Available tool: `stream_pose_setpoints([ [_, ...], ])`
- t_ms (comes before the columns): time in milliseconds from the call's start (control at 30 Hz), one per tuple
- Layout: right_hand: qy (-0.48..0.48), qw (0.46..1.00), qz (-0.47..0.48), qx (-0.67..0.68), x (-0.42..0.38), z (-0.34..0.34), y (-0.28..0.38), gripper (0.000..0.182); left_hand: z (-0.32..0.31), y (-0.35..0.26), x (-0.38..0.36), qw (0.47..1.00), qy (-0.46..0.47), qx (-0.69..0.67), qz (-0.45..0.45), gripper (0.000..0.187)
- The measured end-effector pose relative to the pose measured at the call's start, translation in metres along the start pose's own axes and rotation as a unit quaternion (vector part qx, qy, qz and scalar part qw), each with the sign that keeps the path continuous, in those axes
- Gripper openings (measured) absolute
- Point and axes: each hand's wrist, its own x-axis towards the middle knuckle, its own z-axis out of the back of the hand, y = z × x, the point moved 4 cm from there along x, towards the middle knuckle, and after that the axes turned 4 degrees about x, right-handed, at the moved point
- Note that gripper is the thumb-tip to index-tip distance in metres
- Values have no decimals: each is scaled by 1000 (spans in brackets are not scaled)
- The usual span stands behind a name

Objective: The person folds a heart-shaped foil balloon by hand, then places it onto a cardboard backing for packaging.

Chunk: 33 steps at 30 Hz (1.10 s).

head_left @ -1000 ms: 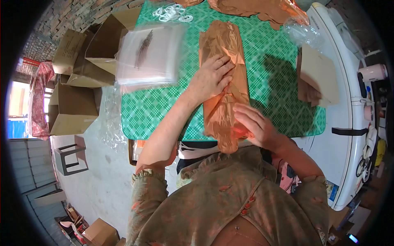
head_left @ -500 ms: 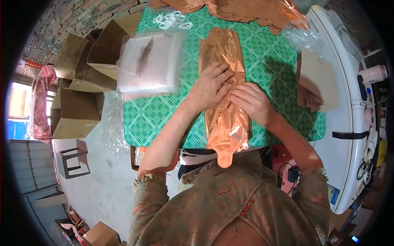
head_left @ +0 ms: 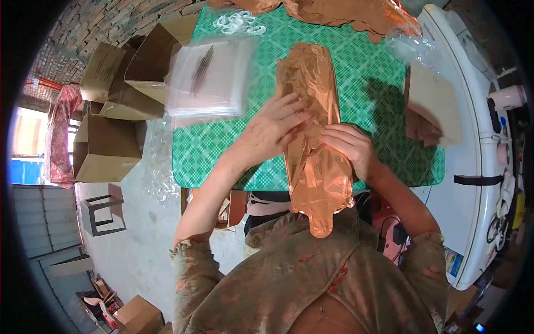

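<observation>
A folded copper-coloured foil balloon lies lengthwise on the green table, its rounded tab hanging over the front edge towards my body. My left hand is at its left side, fingers curled over the crinkled foil near the middle. From the right, my right hand grips the balloon's edge, its fingertips on top and the thumb mostly hidden. The far end of the foil is rumpled and lies flat.
A stack of clear plastic bags and white cords lie at left. More copper foil is at the back. Cardboard sheets sit at right beside a white fridge. Open cartons stand left of the green table.
The foil balloon has shifted slightly right and towards me, its near end spread wider. My left hand has tilted and curled over the left edge; my right hand has moved slightly down.
</observation>
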Motion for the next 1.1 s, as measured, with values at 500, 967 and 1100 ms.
stream_pose_setpoints([
  [500, 9, 999, -21, 47, -13, 1, 3, 39, -23, -28, -27, 999, 21, -12, -25, 70],
  [967, 108, 911, -168, 360, 20, 18, -40, 39, -21, -16, -13, 983, 64, -150, 88, 71],
  [1100, 77, 697, -366, 612, 17, -9, -99, 40, -28, 11, -9, 956, 35, -227, 184, 62],
])
